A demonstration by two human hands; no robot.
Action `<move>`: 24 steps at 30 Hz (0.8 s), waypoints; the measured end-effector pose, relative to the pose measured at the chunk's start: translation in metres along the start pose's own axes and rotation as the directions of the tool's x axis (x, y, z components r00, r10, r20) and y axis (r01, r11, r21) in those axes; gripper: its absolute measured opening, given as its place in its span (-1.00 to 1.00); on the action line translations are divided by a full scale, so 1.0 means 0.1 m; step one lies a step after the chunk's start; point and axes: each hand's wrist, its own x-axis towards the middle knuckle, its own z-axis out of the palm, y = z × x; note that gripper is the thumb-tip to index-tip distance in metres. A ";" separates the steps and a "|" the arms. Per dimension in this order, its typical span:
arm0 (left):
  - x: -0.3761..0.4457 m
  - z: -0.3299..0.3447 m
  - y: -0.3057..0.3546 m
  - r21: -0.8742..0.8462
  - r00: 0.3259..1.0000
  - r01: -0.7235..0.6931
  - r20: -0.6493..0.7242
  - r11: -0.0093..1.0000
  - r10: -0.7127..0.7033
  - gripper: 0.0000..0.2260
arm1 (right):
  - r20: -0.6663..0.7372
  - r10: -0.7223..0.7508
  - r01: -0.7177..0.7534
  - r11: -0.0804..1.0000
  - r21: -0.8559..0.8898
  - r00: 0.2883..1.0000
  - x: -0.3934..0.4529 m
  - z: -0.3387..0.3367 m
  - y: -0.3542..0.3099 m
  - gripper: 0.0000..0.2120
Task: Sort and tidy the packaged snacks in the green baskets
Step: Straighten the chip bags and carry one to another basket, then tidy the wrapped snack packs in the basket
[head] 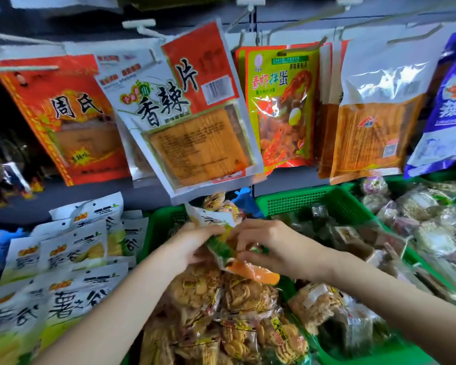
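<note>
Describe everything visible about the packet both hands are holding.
The packet is a glossy plastic snack bag, white at its top, green in the middle, orange at its lower end. It is tilted, held above the clear bags of biscuits in the green basket. The left hand and right hand grip it from either side.

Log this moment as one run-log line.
left hand: holds snack packet | right hand: pinches same packet | location: above green basket of biscuit bags | packet: not yet placed

Both forearms bare, no sleeves; hands — left (192, 242), right (270, 246) — w/o gloves, rings.
</note>
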 end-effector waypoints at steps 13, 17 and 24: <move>-0.15 -0.67 -0.26 -0.005 0.994 -0.018 -0.106 1.000 0.018 -0.85 | -0.206 0.929 -0.885 0.360 0.297 0.308 0.72 0.74 1.24 -0.51; -0.10 -0.76 -0.31 -0.013 0.997 -0.037 -0.075 0.999 0.035 -0.82 | -0.438 0.865 -0.830 0.421 0.367 0.245 0.66 0.63 1.11 -0.69; -0.10 -0.92 -0.26 -0.060 0.999 -0.013 -0.034 0.998 0.011 -0.70 | -0.464 0.611 -0.691 0.723 -0.004 0.642 0.57 -0.05 0.17 -0.65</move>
